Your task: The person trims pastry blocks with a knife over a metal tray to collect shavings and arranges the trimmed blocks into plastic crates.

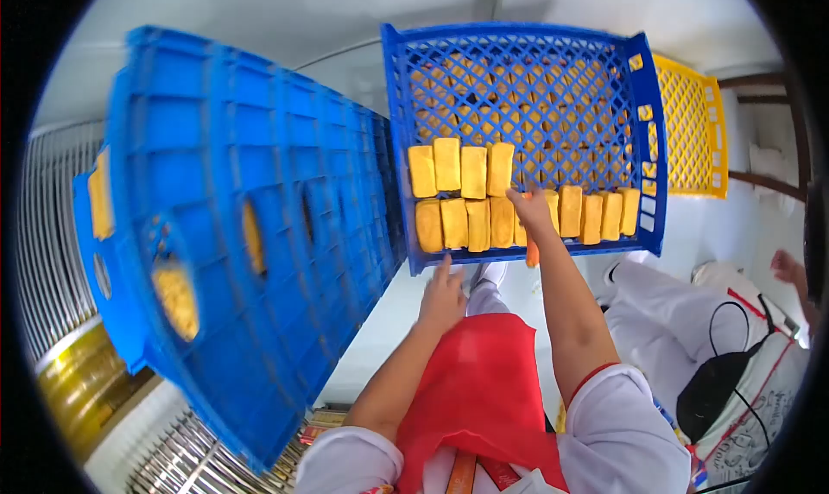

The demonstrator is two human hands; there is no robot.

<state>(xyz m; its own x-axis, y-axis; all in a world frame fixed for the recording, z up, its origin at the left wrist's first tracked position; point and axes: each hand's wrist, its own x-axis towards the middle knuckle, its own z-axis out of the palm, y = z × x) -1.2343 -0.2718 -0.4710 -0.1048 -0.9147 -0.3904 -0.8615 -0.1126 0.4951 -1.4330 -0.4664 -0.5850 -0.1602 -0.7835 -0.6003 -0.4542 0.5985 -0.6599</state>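
Note:
A blue lattice crate (522,29) lies in front of me, with yellow-brown rectangular loaves (473,173) standing in two rows at its near side. My right hand (534,211) is over the near row, its fingers closed round an orange handle (532,252) that shows below the palm; the rest of that object is hidden. At the crate's near left edge is my left hand (444,297), slightly blurred, holding nothing, with a finger stretched toward the rim. More loaves show through the lattice beneath the crate's far part.
Tall blue crates (259,174) stand close on the left, with yellow pieces seen through holes. A yellow crate (691,131) is behind on the right. Another person (665,308) in white is at the right, near a white bag (751,399). Metal racks line the lower left.

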